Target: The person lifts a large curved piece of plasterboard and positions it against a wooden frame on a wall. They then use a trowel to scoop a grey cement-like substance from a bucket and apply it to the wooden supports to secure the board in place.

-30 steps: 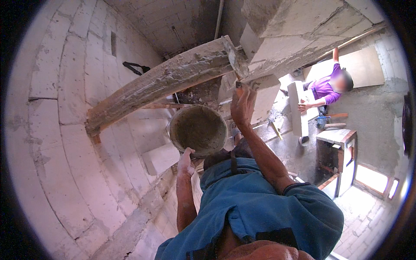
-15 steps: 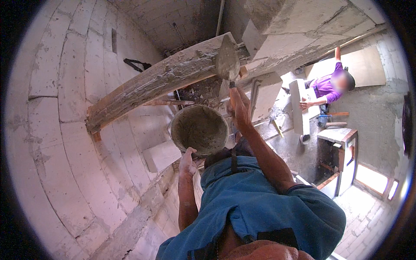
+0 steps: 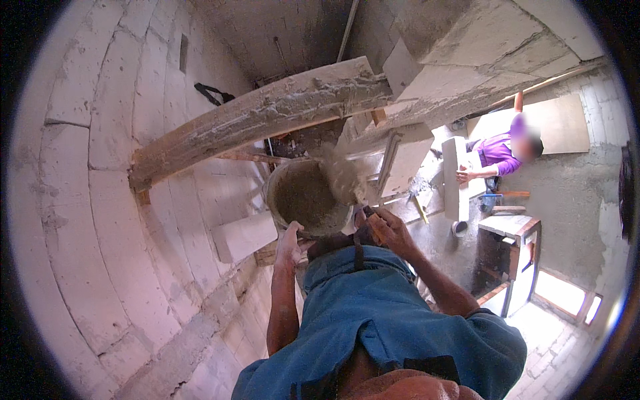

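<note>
My left hand (image 3: 291,245) grips the near rim of a round bucket (image 3: 298,198) with grey wet mortar inside. Wrapped round the handle of a trowel (image 3: 344,179), my right hand (image 3: 391,233) is just right of the bucket. The trowel's blade is smeared by motion and lies over the bucket's right rim, with mortar on it. Beyond the bucket a long beam-like ledge (image 3: 260,120) crosses from left to right, its side streaked with mortar.
A block wall (image 3: 100,220) rises on my left. A pale block (image 3: 245,237) sits beside the bucket. To the right, a person in purple (image 3: 497,150) holds a long pale block (image 3: 456,180). A box-like frame (image 3: 510,250) stands nearer on that side.
My right hand has brought the trowel down and back from the ledge to the bucket's right rim. My left hand keeps its hold on the bucket.
</note>
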The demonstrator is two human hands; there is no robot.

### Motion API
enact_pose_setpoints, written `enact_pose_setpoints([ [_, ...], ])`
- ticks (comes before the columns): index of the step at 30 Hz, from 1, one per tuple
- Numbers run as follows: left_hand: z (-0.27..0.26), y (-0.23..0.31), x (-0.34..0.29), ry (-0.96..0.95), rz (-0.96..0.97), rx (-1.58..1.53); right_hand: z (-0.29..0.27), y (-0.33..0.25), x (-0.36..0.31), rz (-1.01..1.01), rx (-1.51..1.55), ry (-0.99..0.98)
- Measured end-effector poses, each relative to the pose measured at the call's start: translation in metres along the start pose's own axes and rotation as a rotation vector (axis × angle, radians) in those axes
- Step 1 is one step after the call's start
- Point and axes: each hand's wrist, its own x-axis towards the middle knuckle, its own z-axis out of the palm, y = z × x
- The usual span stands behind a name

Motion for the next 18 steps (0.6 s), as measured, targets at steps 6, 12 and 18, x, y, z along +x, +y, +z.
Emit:
enact_pose_setpoints([
  [6, 0.012, -0.006, -0.014, 0.236, 0.144, 0.632, -0.004, 0.017, 0.066, -0.283, -1.086, -0.129],
  [12, 0.024, 0.006, -0.036, 0.279, 0.164, 0.543, 0.013, 0.052, 0.087, -0.315, -1.128, -0.407],
  [18, 0.010, 0.003, -0.040, 0.207, 0.145, 0.373, 0.009, 0.054, 0.101, -0.249, -0.690, -0.612],
])
